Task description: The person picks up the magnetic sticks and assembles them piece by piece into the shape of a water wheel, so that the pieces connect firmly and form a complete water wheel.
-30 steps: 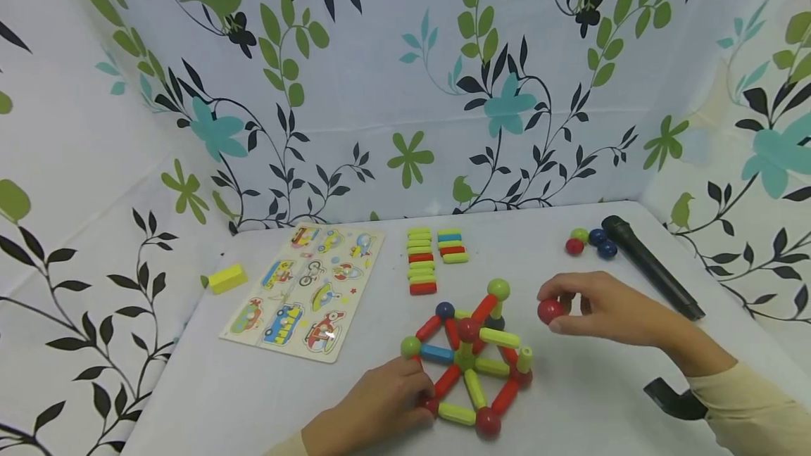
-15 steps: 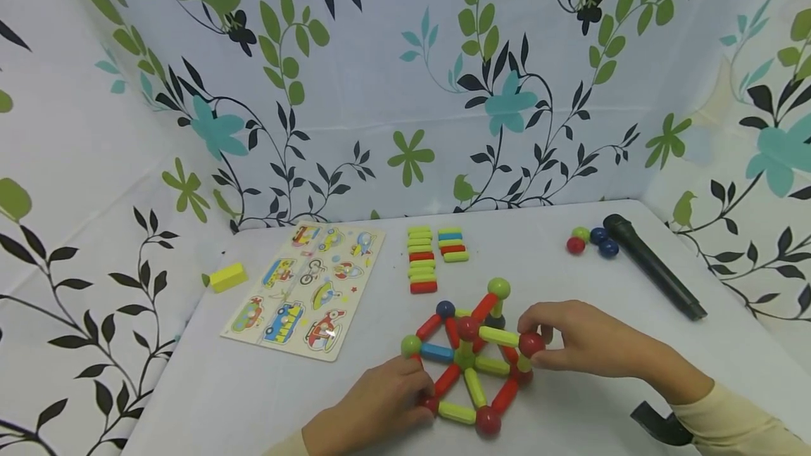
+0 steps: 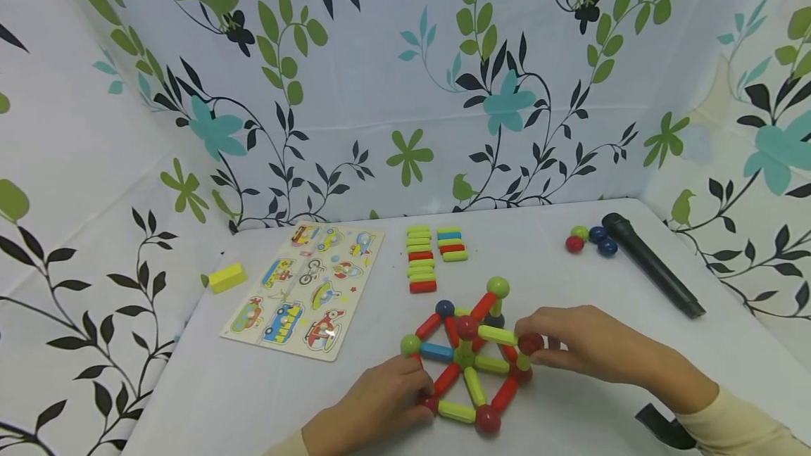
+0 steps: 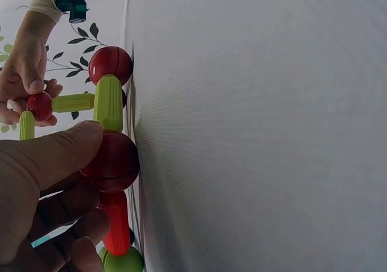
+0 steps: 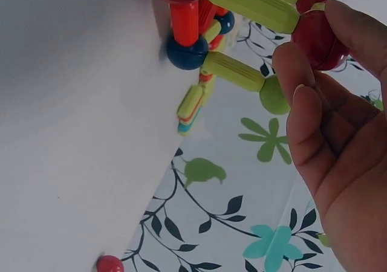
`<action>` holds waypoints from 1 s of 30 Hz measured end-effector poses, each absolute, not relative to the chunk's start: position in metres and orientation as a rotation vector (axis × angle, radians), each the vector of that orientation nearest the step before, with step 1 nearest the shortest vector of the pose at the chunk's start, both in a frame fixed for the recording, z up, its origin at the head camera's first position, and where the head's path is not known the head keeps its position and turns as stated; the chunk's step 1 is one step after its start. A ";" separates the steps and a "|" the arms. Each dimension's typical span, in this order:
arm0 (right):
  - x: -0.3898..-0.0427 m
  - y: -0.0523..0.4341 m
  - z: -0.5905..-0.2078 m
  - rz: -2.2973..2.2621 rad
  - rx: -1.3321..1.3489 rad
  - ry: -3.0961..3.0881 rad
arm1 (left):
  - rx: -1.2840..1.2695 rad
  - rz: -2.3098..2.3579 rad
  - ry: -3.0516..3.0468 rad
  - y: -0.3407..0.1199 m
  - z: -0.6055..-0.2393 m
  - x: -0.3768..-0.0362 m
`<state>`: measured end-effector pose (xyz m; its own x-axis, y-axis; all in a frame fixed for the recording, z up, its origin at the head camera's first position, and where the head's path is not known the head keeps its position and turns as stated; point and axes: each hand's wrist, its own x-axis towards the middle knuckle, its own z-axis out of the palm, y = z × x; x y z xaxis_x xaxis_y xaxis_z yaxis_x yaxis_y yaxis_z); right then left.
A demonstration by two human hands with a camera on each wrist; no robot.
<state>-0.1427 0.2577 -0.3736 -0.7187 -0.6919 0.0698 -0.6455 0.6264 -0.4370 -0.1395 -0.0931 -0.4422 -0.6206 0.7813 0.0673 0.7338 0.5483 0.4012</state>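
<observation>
A structure of magnetic rods and balls stands on the white table, with a green hub ball [image 3: 464, 357] and red, blue and green rods round it like a wheel. My left hand [image 3: 383, 400] pinches a red ball [image 4: 112, 163] at its near left corner, thumb on one side and fingers behind. At the raised right side, my right hand [image 3: 586, 343] pinches another red ball [image 5: 317, 39] between thumb and fingers. That ball meets the end of a raised green rod [image 3: 498, 335] and the top of a short upright green rod [image 3: 523, 362].
Behind the structure lie two columns of loose rods [image 3: 421, 259]. A picture puzzle board [image 3: 345, 280] and a yellow block [image 3: 227, 278] are at the left. Several loose balls [image 3: 574, 244] lie beside a black tube-shaped object [image 3: 655, 266] at the back right.
My right hand has moved left and down with the red ball, bringing it from beside the structure onto the upright green rod at the raised rod's end. My left hand has stayed put.
</observation>
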 end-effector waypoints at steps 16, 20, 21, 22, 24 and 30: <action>-0.136 0.229 -0.379 -0.604 -0.811 2.986 | 1.339 0.629 2.660 -0.095 -0.445 -0.141; -0.135 0.225 -0.378 -0.562 -0.788 3.020 | 1.328 0.612 2.660 -0.095 -0.445 -0.141; -0.135 0.224 -0.378 -0.558 -0.783 3.023 | 1.325 0.609 2.659 -0.094 -0.445 -0.141; -0.135 0.223 -0.378 -0.553 -0.777 3.026 | 1.323 0.607 2.658 -0.094 -0.445 -0.141; -0.134 0.221 -0.378 -0.555 -0.761 3.023 | 1.318 0.604 2.658 -0.094 -0.444 -0.141; -0.132 0.216 -0.377 -0.538 -0.727 3.005 | 1.295 0.591 2.657 -0.093 -0.442 -0.140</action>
